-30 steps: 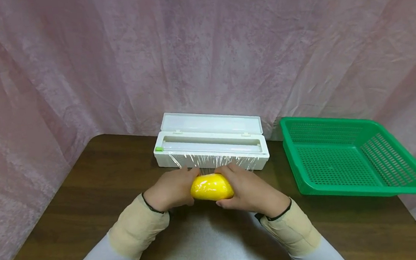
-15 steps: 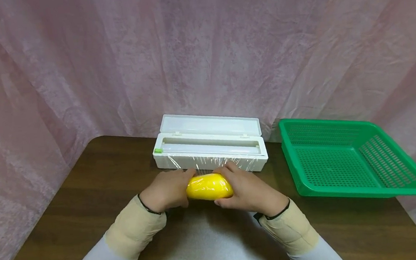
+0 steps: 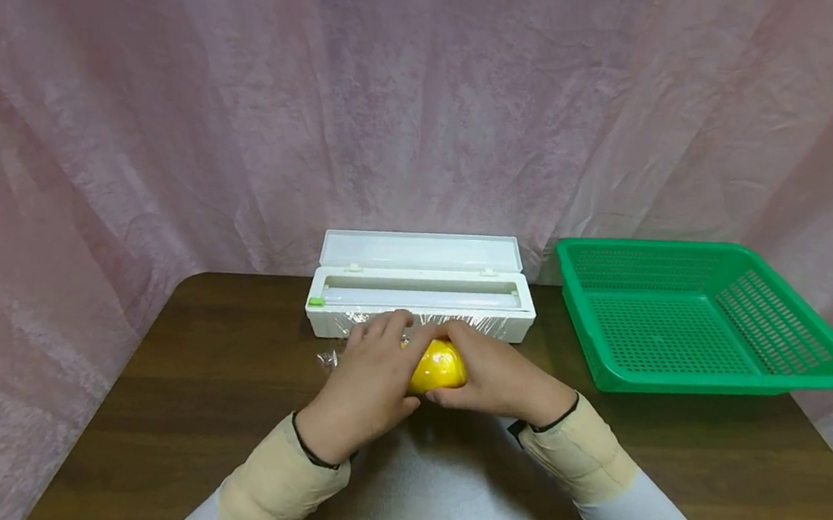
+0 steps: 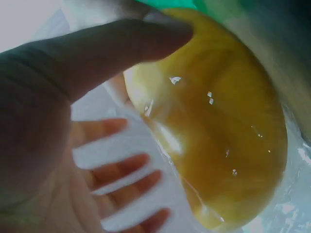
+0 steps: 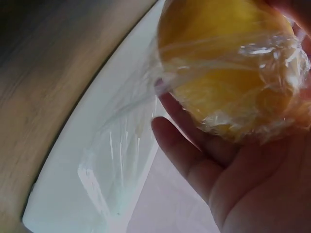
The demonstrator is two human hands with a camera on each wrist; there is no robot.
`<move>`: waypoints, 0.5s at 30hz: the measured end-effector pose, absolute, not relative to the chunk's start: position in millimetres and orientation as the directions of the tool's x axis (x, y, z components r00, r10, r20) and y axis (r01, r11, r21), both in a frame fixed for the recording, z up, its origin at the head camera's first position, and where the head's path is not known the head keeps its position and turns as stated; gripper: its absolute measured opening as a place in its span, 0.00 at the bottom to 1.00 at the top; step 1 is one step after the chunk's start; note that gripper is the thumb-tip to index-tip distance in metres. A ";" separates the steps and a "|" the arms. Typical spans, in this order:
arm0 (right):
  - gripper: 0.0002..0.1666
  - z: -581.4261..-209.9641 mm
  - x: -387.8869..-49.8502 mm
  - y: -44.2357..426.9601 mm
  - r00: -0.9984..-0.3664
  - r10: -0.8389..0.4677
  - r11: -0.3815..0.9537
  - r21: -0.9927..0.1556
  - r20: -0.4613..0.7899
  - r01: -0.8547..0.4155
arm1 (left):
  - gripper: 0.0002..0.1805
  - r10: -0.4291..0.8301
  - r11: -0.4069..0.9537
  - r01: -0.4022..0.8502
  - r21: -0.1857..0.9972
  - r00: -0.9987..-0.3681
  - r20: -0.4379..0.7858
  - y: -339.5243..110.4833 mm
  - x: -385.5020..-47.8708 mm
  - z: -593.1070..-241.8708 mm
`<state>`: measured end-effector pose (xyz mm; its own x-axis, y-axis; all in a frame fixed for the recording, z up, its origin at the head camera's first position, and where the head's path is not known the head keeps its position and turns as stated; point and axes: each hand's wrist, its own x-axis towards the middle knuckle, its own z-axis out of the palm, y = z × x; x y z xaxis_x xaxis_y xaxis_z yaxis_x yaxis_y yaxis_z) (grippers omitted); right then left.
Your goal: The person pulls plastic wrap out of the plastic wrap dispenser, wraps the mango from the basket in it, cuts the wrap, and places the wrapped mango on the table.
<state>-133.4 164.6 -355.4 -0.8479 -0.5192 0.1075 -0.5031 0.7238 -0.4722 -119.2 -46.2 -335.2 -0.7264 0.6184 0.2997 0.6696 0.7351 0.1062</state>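
Observation:
A smooth yellow fruit point(image 3: 439, 367), shaped like a mango, is wrapped in clear cling film point(image 5: 131, 104). My right hand point(image 3: 498, 369) grips it from the right, thumb on the near side. My left hand point(image 3: 374, 381) is at its left and partly covers it in the head view. In the left wrist view the fingers of the left hand point(image 4: 63, 160) are straight and spread, and the thumb lies across or close to the fruit. From the fruit the film runs to a white cling film dispenser point(image 3: 327, 325) with its lid up and a roll point(image 3: 420, 295) inside.
A green perforated basket point(image 3: 589, 335) stands at the right on the brown wooden table point(image 3: 138, 421). A small green slider point(image 3: 317, 301) sits at the dispenser's left end. Behind the table hangs a pink curtain point(image 3: 402, 111).
The left hand has let go of the fruit's left end, spread its fingers and moved forward over it toward the dispenser. The right hand keeps its grip in nearly the same place.

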 end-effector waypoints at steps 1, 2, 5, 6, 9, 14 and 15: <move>0.38 -356.1 -134.2 165.2 -0.845 -0.522 0.721 -0.470 0.115 -0.509 | 0.52 0.625 0.731 0.676 0.089 -0.716 0.309 -45.3 -119.1 -335.5; 0.38 -356.8 -135.2 165.8 -0.844 -0.523 0.718 -0.470 0.122 -0.513 | 0.52 0.632 0.726 0.683 0.078 -0.709 0.313 -44.6 -118.9 -335.6; 0.37 -358.5 -138.5 167.6 -0.838 -0.529 0.708 -0.473 0.136 -0.524 | 0.54 0.639 0.726 0.685 0.054 -0.702 0.313 -43.7 -118.9 -337.3; 0.37 -358.8 -139.4 168.1 -0.837 -0.529 0.705 -0.478 0.137 -0.524 | 0.54 0.638 0.728 0.683 0.051 -0.703 0.314 -43.5 -119.1 -338.1; 0.36 -359.6 -141.5 170.2 -0.847 -0.517 0.702 -0.503 0.125 -0.503 | 0.52 0.630 0.730 0.682 0.057 -0.702 0.331 -43.1 -120.7 -341.3; 0.34 -359.3 -144.4 174.6 -0.867 -0.484 0.703 -0.536 0.120 -0.467 | 0.53 0.642 0.714 0.699 0.040 -0.676 0.363 -41.6 -124.7 -346.3; 0.34 -359.1 -145.3 175.5 -0.867 -0.481 0.699 -0.541 0.128 -0.467 | 0.53 0.644 0.712 0.701 0.036 -0.673 0.364 -41.4 -125.4 -346.9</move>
<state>-145.3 175.5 -359.1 -0.8675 -0.4808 0.1275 -0.4672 0.6994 -0.5410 -125.4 -41.4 -346.9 -0.6732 0.6437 0.3641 0.7008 0.7125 0.0362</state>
